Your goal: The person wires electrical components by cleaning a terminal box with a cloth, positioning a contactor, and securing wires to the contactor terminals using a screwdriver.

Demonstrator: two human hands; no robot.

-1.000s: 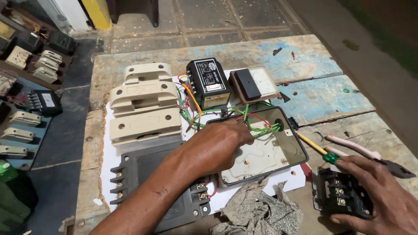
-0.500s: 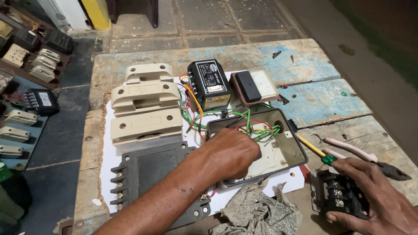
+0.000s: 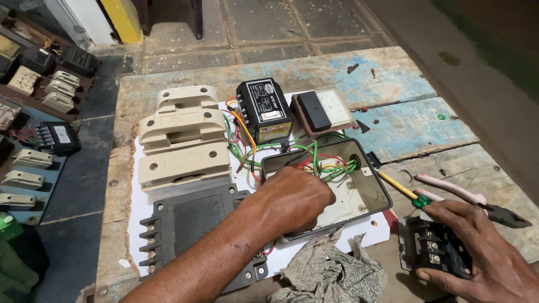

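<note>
Reaching our curled left hand [image 3: 295, 199] into the box [image 3: 368, 193] among wires [image 3: 328, 165], grasp unclear, we are risking tugging one loose, while our right hand [image 3: 477, 252] is gripping a breaker [image 3: 429, 252].

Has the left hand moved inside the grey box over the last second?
Yes. The left hand slid toward the near-left corner of the grey box, away from the coloured wires.

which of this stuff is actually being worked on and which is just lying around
In hand:
left hand in the grey enclosure box, among the coloured wires
right hand on the black terminal block

Lying about:
cream fuse carriers
black relay box
panel meter
pliers
screwdriver
rag
</note>
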